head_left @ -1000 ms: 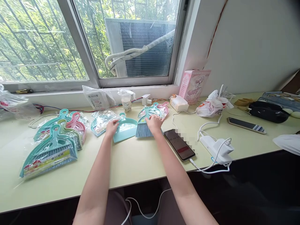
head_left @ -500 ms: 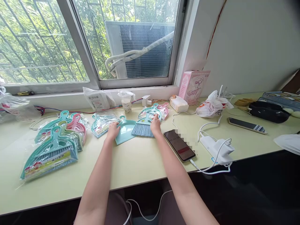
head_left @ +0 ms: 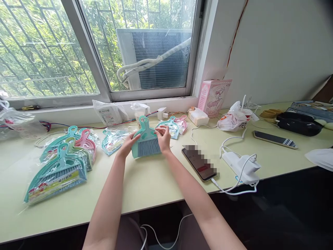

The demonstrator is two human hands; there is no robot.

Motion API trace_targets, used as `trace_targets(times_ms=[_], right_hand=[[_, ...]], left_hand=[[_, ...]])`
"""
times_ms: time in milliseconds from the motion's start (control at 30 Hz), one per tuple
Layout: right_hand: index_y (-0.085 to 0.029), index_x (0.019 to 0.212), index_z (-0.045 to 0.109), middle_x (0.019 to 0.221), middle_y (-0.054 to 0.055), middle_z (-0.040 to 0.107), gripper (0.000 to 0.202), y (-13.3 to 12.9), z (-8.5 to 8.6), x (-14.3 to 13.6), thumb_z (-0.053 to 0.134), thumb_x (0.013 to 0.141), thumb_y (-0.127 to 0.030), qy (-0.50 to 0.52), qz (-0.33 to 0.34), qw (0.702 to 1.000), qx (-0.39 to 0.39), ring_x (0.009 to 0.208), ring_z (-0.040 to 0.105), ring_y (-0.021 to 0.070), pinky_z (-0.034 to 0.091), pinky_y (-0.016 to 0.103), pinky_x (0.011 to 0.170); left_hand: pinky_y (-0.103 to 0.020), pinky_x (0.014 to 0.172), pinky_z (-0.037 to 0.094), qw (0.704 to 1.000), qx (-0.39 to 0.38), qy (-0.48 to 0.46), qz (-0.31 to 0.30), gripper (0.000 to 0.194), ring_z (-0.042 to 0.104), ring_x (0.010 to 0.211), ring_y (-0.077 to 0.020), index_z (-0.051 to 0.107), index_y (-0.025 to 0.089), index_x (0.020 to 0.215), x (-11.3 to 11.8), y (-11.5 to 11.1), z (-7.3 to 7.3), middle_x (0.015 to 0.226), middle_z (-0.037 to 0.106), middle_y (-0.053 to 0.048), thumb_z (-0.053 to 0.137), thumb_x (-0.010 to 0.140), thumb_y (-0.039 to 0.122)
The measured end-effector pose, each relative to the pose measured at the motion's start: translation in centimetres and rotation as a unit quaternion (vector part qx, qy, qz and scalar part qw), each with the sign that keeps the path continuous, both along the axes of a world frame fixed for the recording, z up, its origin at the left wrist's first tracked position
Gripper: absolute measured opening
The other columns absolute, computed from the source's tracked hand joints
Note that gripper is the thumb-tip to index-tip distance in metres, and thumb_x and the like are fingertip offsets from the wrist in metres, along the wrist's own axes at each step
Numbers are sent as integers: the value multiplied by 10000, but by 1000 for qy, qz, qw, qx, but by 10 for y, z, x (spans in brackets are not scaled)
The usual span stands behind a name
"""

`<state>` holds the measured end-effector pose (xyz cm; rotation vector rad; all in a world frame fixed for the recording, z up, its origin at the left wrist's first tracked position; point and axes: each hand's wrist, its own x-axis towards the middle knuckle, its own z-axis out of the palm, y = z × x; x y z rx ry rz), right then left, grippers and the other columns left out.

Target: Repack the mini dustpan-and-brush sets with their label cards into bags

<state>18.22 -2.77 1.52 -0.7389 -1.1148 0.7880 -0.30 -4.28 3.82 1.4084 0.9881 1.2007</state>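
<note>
A teal dustpan [head_left: 135, 150] stands tilted up above the middle of the table, with a teal hand brush [head_left: 148, 147] laid against its front. Their handles line up at the top, and the blue-grey bristles point down. My left hand [head_left: 127, 145] grips the dustpan's left edge, thumb in front. At the right side, my right hand [head_left: 163, 139] has its fingers closed on the brush's upper corner; whether it pinches the dustpan too is hidden. Behind my right hand lies a wrapped teal brush set [head_left: 173, 127], with a pink one [head_left: 183, 121] beside it.
Several wrapped brush-and-dustpan sets [head_left: 58, 173] overlap at the left, and another wrapped set [head_left: 114, 139] lies left of centre. A phone [head_left: 199, 164] with a cable lies at the right, near a white power strip [head_left: 240, 166]. A tissue pack [head_left: 198, 116] stands behind.
The brush has moved left onto the dustpan, and both are now raised and tilted up together. My right hand has shifted left from the brush's handle to its side.
</note>
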Motion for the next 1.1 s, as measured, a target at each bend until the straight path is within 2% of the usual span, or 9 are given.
trace_targets(times_ms=[133, 233, 300, 333, 400, 467, 533, 900, 1100], right_hand=[[-231, 1115, 499, 973, 46, 694, 222, -9, -3, 0, 549, 909, -164, -154, -75, 985, 36, 947, 682, 175, 540, 334, 914], [-237, 1101, 569, 1164, 81, 681, 187, -15, 2, 6, 538, 929, -170, -293, -164, 941, 51, 1156, 604, 220, 476, 385, 997], [-244, 1143, 594, 1308, 88, 633, 223, -15, 6, 10, 572, 925, -206, -333, -203, 920, 40, 1279, 529, 249, 426, 423, 1050], [-248, 1183, 593, 1339, 88, 621, 262, -14, 7, 12, 594, 921, -236, -331, -196, 923, 23, 1290, 526, 254, 419, 427, 1056], [-244, 1224, 600, 1302, 85, 656, 322, -9, 9, 15, 627, 910, -310, -304, -127, 944, -29, 1228, 586, 251, 451, 402, 1018], [-235, 1159, 659, 1199, 70, 715, 293, -3, 8, 17, 637, 900, -369, -271, -37, 959, -77, 1136, 647, 242, 489, 361, 958], [-234, 1054, 716, 1116, 53, 748, 246, 0, 6, 18, 646, 885, -398, -248, 2, 963, -109, 1085, 671, 238, 507, 338, 919], [-292, 942, 787, 953, 2, 782, 199, -6, 8, 10, 751, 768, -383, -194, -58, 954, -220, 1017, 692, 244, 524, 379, 920], [-263, 938, 784, 941, 3, 782, 227, -4, 6, 10, 751, 759, -399, -146, -31, 967, -207, 996, 699, 237, 532, 370, 927]], left_hand=[[-317, 805, 502, 999, 20, 33, -22, 555, 673, 961, -271, 729, 185, 1126, 11, -1, -3, 1086, 737, -89, 831, 680, 499], [-324, 826, 499, 1000, 18, 12, -13, 575, 668, 971, -265, 722, 194, 1173, 16, -1, -5, 1096, 738, -85, 817, 697, 502], [-332, 843, 498, 1000, 19, 3, -8, 585, 667, 978, -265, 721, 199, 1188, 17, -1, -6, 1098, 738, -85, 815, 698, 504], [-336, 848, 498, 1000, 21, 1, -5, 588, 667, 980, -265, 720, 200, 1193, 17, 0, -6, 1096, 739, -86, 813, 700, 507], [-341, 853, 498, 1000, 24, -3, 4, 595, 667, 982, -265, 719, 198, 1202, 16, 0, -7, 1084, 742, -89, 804, 707, 516], [-343, 847, 500, 1000, 24, -7, 14, 598, 670, 973, -266, 719, 194, 1205, 15, 1, -8, 1060, 747, -91, 797, 713, 524], [-343, 830, 503, 1000, 17, -6, 18, 594, 675, 949, -267, 726, 187, 1191, 14, 2, -8, 1028, 753, -90, 799, 708, 524], [-336, 705, 496, 999, 25, 13, 45, 500, 674, 795, -265, 796, 169, 998, 15, 1, -5, 845, 749, -57, 846, 627, 501], [-350, 762, 519, 998, 34, 22, 55, 535, 679, 898, -291, 775, 165, 1044, 16, -1, 0, 931, 753, -79, 849, 630, 496]])
